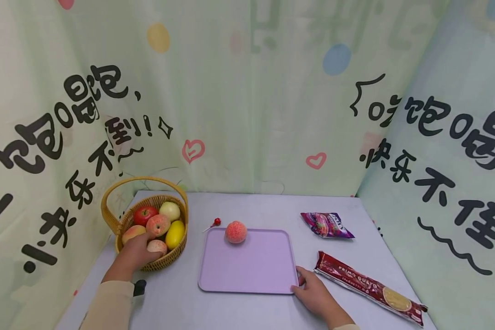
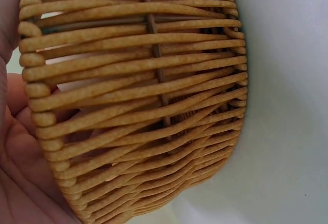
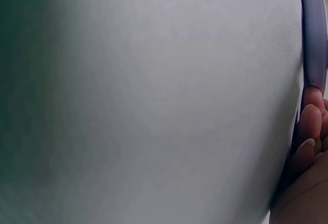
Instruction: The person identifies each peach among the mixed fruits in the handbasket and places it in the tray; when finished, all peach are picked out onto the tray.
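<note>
Lilac tray (image 1: 247, 270) lies flat on the white table (image 1: 169, 302), low in the middle of the frame. Nearest to me, at the lower left, is a cream sleeve (image 1: 111, 302), with a black gadget (image 1: 139, 288) showing at the cuff. Lower right of centre, the right hand (image 1: 313, 291) pinches the tray by its near right corner, thumb on top and fingers bent against the rim. Just beyond that hand, a long dark-red spaghetti packet (image 1: 369, 288) slants across the lower right.

Over on the left, the left hand (image 1: 136, 252) reaches over the near rim of a wicker basket (image 1: 161, 265). Its fingers are partly bent beside the front peach (image 1: 157, 247); I can't tell whether they grip it. Behind that peach sit a yellow lemon (image 1: 175, 234) at the right, a second peach (image 1: 133, 233) at the left and a third peach (image 1: 158, 225) between them, then a red apple (image 1: 145, 214) and a pale round fruit (image 1: 170, 211) at the back.

One more peach, the fuzzy peach (image 1: 236, 232), rests on the tray near its far edge. Past it, a purple snack bag (image 1: 327, 225) lies right of centre, and a small red berry (image 1: 217, 222) on a stem sits just off the tray's far left corner. Pale green curtain (image 1: 247, 114) hangs behind everything, printed with black lettering, hearts and dots.
</note>
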Motion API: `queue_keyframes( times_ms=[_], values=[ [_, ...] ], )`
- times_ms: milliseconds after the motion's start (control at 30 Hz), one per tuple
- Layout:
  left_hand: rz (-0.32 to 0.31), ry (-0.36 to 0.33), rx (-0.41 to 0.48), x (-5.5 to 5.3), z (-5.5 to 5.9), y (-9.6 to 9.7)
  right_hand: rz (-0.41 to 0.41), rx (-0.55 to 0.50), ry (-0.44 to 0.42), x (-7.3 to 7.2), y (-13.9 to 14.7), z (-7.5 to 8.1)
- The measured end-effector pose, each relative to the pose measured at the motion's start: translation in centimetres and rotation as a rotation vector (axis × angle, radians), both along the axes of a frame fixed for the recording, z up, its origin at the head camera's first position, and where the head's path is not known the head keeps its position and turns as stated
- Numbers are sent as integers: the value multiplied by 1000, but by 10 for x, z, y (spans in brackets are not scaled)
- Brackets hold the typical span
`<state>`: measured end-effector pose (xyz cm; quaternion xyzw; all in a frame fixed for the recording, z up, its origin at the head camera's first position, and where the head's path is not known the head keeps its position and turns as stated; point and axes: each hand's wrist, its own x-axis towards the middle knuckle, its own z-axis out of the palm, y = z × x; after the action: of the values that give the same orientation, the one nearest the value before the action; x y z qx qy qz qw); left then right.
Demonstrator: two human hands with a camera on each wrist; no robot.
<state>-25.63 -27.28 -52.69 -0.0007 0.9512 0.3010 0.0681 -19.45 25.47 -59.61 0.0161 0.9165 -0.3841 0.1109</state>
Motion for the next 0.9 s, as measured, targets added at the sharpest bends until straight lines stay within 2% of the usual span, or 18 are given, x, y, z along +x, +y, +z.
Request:
queue_keyframes(
  times_ms=[367, 700, 900],
  values=[
    [-5, 33, 30, 5, 3, 0, -5, 0, -9, 1, -1, 2],
    [34, 40, 61, 6, 2, 0, -12, 13, -26, 0, -2, 5],
    [39, 77, 60, 7, 2, 0, -11, 11, -17, 1, -2, 6]
  ],
)
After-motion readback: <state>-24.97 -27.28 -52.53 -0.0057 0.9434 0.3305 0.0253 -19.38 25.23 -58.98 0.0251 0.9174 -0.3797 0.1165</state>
